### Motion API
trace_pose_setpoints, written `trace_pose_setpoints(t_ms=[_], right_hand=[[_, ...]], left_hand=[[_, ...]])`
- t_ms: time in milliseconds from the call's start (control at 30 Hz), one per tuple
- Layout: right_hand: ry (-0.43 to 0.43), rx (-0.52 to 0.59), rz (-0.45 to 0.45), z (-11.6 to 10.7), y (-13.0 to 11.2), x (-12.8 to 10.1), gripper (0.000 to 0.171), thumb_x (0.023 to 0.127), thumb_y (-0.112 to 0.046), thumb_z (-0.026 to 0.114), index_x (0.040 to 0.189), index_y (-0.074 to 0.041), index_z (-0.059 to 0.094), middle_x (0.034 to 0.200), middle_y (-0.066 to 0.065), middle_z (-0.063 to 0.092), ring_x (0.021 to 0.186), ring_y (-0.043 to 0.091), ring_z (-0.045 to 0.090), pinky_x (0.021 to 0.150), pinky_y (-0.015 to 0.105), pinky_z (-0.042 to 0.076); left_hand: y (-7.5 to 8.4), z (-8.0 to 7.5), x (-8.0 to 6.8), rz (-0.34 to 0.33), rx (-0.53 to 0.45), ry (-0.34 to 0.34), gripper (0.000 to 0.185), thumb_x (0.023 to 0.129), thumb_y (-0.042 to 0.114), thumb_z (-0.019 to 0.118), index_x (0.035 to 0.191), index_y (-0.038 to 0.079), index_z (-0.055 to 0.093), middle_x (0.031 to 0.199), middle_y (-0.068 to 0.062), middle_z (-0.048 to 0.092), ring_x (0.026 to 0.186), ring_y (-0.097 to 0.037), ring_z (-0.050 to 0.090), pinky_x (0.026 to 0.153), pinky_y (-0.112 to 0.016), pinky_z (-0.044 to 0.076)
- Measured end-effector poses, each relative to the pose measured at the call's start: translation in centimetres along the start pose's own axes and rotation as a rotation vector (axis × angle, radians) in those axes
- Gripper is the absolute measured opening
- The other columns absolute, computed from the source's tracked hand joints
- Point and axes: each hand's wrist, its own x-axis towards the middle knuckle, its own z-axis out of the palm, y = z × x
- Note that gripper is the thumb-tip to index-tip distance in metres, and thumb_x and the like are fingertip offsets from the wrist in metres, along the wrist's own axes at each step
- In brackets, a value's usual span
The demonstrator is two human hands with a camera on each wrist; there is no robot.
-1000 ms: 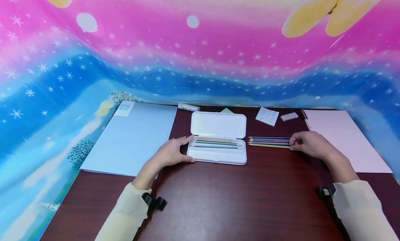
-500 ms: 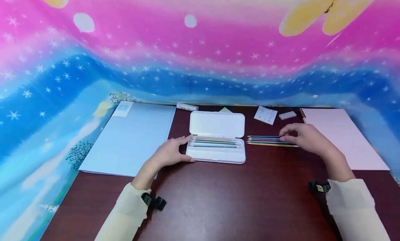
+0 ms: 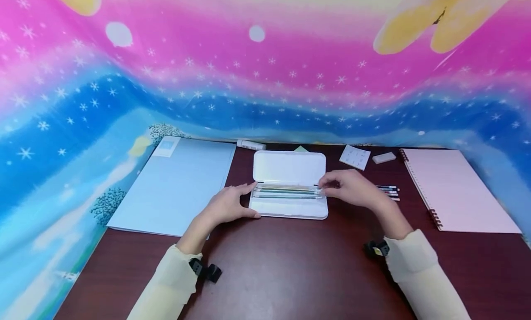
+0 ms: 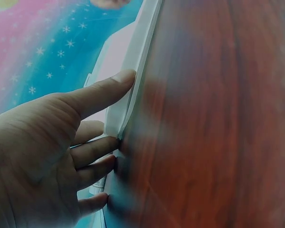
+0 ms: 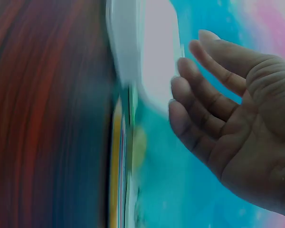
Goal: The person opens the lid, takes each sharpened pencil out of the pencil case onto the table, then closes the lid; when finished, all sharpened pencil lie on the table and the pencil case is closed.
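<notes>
A white pencil case [image 3: 290, 168] lies open on the dark wooden table [image 3: 290, 274], with several coloured pencils [image 3: 286, 192] in its tray. My left hand [image 3: 230, 204] rests against the case's left end, thumb on the front edge and fingers straight; the left wrist view shows the same left hand [image 4: 61, 137] on the case [image 4: 133, 61]. My right hand [image 3: 348, 191] hovers at the case's right end, over the pencil ends. In the right wrist view this right hand [image 5: 228, 114] has relaxed fingers with nothing between them. More pencils [image 3: 387, 192] lie on the table behind it.
A pale blue folder [image 3: 178, 184] lies left of the case and a pink spiral notebook [image 3: 460, 191] to the right. Along the back edge are a glue stick [image 3: 250, 145], a printed card [image 3: 354, 157] and a white eraser [image 3: 383, 158]. A bright cloth hangs behind.
My right hand has moved left from the far ends of the loose pencils to the right end of the case. The left hand has stayed on the case.
</notes>
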Motion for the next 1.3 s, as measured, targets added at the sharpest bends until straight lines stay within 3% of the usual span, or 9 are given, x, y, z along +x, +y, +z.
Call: trace_pose_setpoints(t_ms=[133,333,533,767,1000,1300], right_hand=[[-0.096,-0.027,-0.04,1.1,-1.6,1.3,0.023,0.094,-0.023,0.073,0.117,-0.019,0.077,0.114,0.0,0.075,0.091,0.013,0.062,0.085,0.039,0.054],[-0.19,-0.08,-0.003,2.8,-2.2,1.7,0.02,0.092,-0.024,0.076,0.112,-0.023,0.077,0.109,-0.001,0.074,0.09,0.013,0.059,0.087,0.038,0.054],[-0.187,-0.092,0.013,3.3,-2.6,2.0,0.017,0.093,-0.02,0.074,0.109,-0.022,0.076,0.079,-0.006,0.063,0.08,0.013,0.056,0.077,0.032,0.046],[-0.172,-0.107,0.012,3.4,-2.4,2.3,0.013,0.097,-0.019,0.069,0.106,-0.024,0.076,0.112,0.001,0.075,0.091,0.018,0.059,0.085,0.037,0.048],[-0.163,-0.067,0.031,3.3,-2.4,2.7,0.01,0.096,-0.016,0.07,0.101,-0.023,0.075,0.1,-0.001,0.073,0.089,0.018,0.058,0.084,0.037,0.047],[-0.125,-0.018,0.024,2.9,-1.9,2.3,0.009,0.096,-0.015,0.07,0.103,-0.019,0.073,0.097,-0.003,0.073,0.086,0.015,0.059,0.085,0.036,0.051]], left_hand=[[0.2,0.1,0.1,0.003,0.004,0.009,0.097,0.075,0.052,0.086,0.156,0.023,0.04,0.157,-0.011,0.047,0.146,-0.03,0.045,0.113,-0.051,0.043],[0.2,0.3,0.0,0.001,0.005,0.004,0.097,0.075,0.053,0.086,0.156,0.024,0.04,0.157,-0.011,0.047,0.145,-0.032,0.045,0.113,-0.052,0.042],[-0.1,0.4,0.2,0.003,0.015,0.013,0.097,0.075,0.054,0.085,0.156,0.025,0.041,0.157,-0.011,0.048,0.145,-0.031,0.046,0.112,-0.051,0.043],[0.0,0.2,0.3,-0.001,0.02,0.009,0.097,0.076,0.054,0.085,0.156,0.025,0.04,0.157,-0.011,0.047,0.145,-0.031,0.045,0.113,-0.052,0.043],[0.1,-0.1,0.1,-0.001,0.018,0.008,0.096,0.076,0.053,0.084,0.156,0.024,0.04,0.157,-0.013,0.046,0.146,-0.033,0.044,0.114,-0.053,0.041],[0.0,0.1,0.1,0.004,0.019,0.008,0.096,0.076,0.054,0.084,0.156,0.023,0.041,0.157,-0.013,0.047,0.145,-0.033,0.045,0.113,-0.054,0.042]])
